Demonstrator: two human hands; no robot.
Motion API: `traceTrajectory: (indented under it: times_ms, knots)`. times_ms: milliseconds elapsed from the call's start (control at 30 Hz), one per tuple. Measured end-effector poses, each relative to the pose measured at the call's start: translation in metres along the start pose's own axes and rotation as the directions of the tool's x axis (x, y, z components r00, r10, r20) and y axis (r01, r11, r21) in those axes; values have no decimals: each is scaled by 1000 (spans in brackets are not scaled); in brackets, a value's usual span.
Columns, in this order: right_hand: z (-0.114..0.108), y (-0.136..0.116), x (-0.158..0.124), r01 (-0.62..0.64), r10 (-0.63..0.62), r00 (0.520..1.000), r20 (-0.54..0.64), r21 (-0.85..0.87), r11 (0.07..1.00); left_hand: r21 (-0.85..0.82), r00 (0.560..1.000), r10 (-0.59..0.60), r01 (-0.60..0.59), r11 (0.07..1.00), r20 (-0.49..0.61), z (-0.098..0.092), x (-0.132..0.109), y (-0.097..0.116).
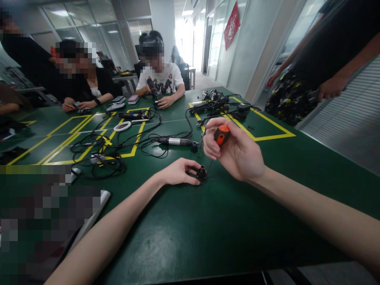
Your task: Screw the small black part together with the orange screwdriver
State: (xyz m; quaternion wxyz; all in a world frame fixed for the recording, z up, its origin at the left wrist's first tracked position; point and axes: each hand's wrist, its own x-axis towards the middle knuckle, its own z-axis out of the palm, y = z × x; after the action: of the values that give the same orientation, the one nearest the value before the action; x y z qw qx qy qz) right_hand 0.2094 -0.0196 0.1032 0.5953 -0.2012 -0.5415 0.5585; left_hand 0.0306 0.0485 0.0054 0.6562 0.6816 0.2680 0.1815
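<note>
My right hand [237, 152] is wrapped round the orange-and-black handle of a screwdriver [222, 135]. Its thin shaft points down to the right side of a small black round part [201, 173] with a raised collar, standing on the green table [178, 221]. Thumb and fingers of my left hand [178, 172] grip that part from the left. Whether the tip touches a screw is too small to tell. Just beyond, a black-and-silver electric screwdriver [175, 141] lies on its side, with a small black cap-like piece [194, 147] by its front end.
Black cables [109, 166] lie coiled at the left, and a heap of wired devices [218, 103] sits at the back right. A white tape roll [122, 126] rests near yellow floor-style tape lines. Co-workers [160, 79] sit across the table; a person [314, 59] stands at right.
</note>
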Motion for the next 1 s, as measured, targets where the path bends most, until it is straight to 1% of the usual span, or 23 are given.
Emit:
traceTrajectory:
  times_ms: [167, 300, 433, 533, 633, 733, 800, 933, 1000]
  knots:
    - [0, 0, -1, -6, 6, 1000, -1, 14, 1000, -13, 1000, -13, 13, 1000, 16, -1, 1, -1]
    - [-2, 0, -3, 3, -3, 1000, 5, -3, 1000, 4, 1000, -6, 6, 1000, 0, 2, 2, -1]
    - [-3, -1, -3, -28, 28, 999, 31, -26, 999, 36, 1000, 0, 1, 999, -32, 5, 3, -4]
    - [-4, 0, -3, 1, -2, 999, 34, 17, 1000, 37, 999, -6, 7, 999, -49, 5, 4, -6]
    - [-6, 2, -3, 39, -39, 999, 32, 0, 999, 32, 999, -9, 11, 999, -45, 5, 4, -6]
    - [-11, 5, -1, 87, -83, 995, 48, -80, 993, 44, 1000, -15, 16, 999, -22, 4, 3, -2]
    - [-15, 6, 0, 130, -122, 991, 57, -178, 975, 68, 1000, -20, 20, 997, -13, 4, 1, 0]
    - [-21, 1, 0, 259, -231, 966, 116, -427, 867, 92, 1000, -12, 12, 996, -6, 3, -1, 3]
    - [-22, -4, -1, 299, -255, 954, 156, -477, 827, 88, 1000, -8, 8, 996, 2, 2, -2, 3]
